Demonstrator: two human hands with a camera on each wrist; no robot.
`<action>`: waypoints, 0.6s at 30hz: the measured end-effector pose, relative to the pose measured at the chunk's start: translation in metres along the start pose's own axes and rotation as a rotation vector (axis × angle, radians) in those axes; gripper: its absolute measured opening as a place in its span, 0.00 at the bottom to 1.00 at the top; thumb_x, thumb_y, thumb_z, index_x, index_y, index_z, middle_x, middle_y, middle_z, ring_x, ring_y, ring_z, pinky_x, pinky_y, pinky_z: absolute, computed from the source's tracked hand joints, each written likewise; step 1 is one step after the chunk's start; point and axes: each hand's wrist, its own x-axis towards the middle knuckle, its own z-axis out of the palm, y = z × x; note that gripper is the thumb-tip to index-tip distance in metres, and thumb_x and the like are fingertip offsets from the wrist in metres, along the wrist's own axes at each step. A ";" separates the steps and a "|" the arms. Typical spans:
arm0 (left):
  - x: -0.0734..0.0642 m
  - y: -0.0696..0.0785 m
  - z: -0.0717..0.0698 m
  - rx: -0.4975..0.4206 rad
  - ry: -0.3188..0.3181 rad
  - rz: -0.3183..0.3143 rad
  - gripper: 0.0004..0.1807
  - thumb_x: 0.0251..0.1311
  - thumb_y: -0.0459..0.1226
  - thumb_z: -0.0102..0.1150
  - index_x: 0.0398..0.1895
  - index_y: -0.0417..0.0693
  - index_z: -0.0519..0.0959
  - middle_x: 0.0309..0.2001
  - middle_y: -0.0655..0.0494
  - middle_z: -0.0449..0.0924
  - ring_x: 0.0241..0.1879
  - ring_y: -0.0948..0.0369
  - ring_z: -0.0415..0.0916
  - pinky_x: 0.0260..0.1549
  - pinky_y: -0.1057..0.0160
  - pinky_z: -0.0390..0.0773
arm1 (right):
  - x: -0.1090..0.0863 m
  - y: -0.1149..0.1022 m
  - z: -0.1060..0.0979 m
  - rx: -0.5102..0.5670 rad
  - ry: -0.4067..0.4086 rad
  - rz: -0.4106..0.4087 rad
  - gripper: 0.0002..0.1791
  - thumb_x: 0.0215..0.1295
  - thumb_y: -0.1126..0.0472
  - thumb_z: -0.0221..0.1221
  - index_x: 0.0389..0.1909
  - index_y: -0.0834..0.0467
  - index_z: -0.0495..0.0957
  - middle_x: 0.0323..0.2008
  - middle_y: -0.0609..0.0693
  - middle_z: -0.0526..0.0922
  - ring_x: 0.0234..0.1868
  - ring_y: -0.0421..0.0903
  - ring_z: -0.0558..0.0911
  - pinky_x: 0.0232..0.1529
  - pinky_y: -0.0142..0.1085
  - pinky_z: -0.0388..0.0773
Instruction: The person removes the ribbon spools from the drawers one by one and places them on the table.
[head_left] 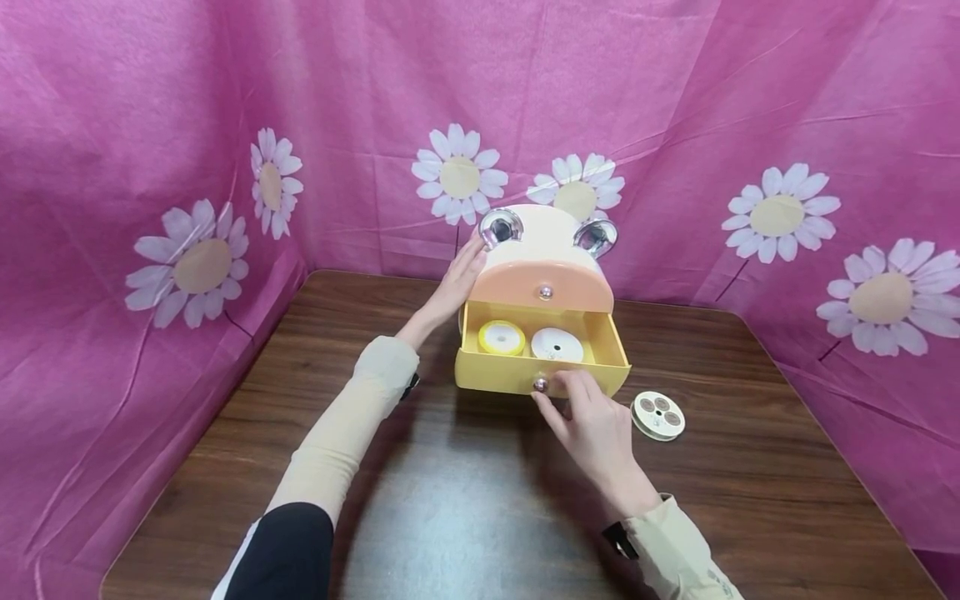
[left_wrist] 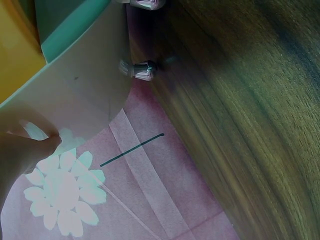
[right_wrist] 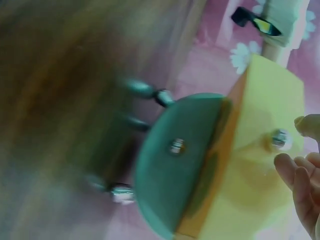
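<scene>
A small rounded drawer box with a peach upper drawer stands at the back of the table. Its yellow lower drawer is pulled out. Inside lie a yellow-rimmed spool and a white spool. My left hand rests along the box's left side with fingers extended. Around the drawer's silver knob are the thumb and fingers of my right hand; in the right wrist view, small gaps show between the fingertips and the knob.
A cream ribbon spool lies on the brown wooden table, right of the drawer and beside my right hand. Pink cloth with white daisies hangs behind and at both sides. Two shiny eye-shaped pieces stick out from the box top.
</scene>
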 end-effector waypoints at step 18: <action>0.003 -0.007 0.001 0.032 0.007 0.014 0.30 0.77 0.48 0.33 0.79 0.52 0.53 0.82 0.55 0.42 0.81 0.56 0.36 0.80 0.48 0.38 | 0.093 0.026 -0.007 0.348 -0.404 0.027 0.22 0.54 0.57 0.73 0.47 0.63 0.82 0.43 0.56 0.88 0.47 0.51 0.86 0.51 0.44 0.82</action>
